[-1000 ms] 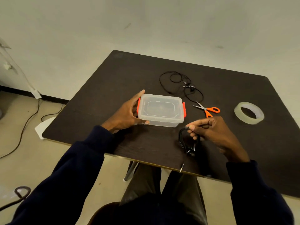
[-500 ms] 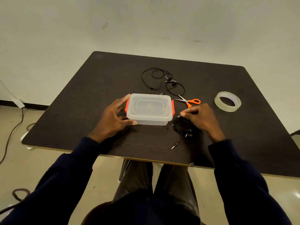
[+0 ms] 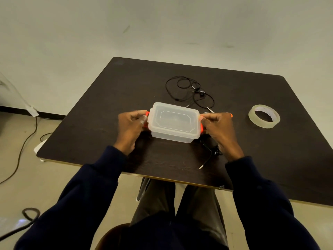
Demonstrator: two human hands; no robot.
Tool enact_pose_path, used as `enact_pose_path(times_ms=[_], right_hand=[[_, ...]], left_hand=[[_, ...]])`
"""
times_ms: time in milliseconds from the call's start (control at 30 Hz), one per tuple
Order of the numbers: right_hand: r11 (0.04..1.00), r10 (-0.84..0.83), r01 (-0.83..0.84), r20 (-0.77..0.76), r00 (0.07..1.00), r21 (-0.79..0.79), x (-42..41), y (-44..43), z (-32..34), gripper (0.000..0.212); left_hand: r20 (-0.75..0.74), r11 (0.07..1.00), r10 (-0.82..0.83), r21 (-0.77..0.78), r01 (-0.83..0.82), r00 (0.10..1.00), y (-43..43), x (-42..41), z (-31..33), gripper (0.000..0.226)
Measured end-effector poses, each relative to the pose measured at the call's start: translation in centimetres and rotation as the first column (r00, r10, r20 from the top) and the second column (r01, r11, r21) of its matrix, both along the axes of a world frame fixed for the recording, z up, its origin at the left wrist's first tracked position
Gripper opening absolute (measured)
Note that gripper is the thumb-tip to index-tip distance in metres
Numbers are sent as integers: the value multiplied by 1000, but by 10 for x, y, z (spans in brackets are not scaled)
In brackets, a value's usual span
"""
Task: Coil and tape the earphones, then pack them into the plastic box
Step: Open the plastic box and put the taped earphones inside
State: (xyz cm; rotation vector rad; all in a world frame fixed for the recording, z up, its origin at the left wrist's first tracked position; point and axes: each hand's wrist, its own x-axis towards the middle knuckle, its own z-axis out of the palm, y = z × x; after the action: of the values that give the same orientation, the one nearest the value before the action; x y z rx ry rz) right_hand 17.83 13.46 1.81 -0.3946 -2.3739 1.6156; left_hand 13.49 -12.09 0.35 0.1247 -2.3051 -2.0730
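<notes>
Earphones (image 3: 214,152), a dark bundle, lie just beside the wrist of the right hand (image 3: 218,127), outside the box (image 3: 174,121). The left hand (image 3: 130,126) and the right each pinch 1 of its 2 orange clips (image 3: 201,129). Better to pull both clips outward together, keeping the box flat.

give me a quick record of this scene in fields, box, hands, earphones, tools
box: plastic box, lid on, on the table
left: left hand pinches left orange clip
right: right hand pinches right orange clip
coiled: coiled earphones on table by right wrist, outside box
loose: loose earphones behind box
tools: tape roll right of box; scissors mostly hidden by right hand
</notes>
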Motion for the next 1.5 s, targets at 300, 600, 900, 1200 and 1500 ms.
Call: enact_pose_path(times_ms=[300,600,900,1200,1500], right_hand=[[998,6,-9,49,999,64,1,4,-16,23],[912,122,-185,190,974,365,10,21,4,44],[694,8,-308,422,907,650,21,26,-13,79],[733,2,-269,393,919,625,18,33,-2,56],[748,18,-257,368,929,612,19,26,0,43]], left_hand=[[-58,993,-66,-100,60,996,-2,0,-12,38],[-62,562,-684,-680,471,727,-10,-23,-2,111],[-86,645,-664,-569,510,743,2,-27,-6,104],[-182,826,-560,-51,561,809,-1,-26,14,52],[-280,893,-428,13,449,859,2,-26,9,55]])
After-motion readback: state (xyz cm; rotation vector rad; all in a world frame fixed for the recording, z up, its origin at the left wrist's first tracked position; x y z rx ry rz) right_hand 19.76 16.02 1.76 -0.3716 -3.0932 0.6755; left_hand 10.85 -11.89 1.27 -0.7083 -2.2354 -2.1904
